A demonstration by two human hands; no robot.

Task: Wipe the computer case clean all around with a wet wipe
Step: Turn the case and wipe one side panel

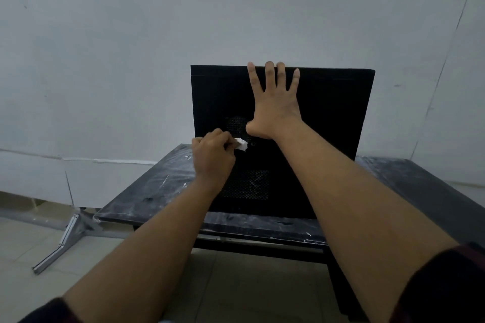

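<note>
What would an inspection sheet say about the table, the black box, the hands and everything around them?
Surface: dark table, streaked with white smears.
Job's things: black computer case stands on the table; white wet wipe against its vented side.
Clutter: small pale scrap on the table.
Grippers: left hand pinches the wipe; right hand lies flat on the case, fingertips at its top edge.
Cables: nothing seen.
Surroundings: pale wall, tiled floor, metal bracket on the floor.

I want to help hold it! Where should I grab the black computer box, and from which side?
Probably the top edge, reaching over from the front. The computer case stands upright on the table, its panel flat with nothing to pinch. The right hand presses there, fingertips at that edge. The left hand holds the wet wipe.
</note>
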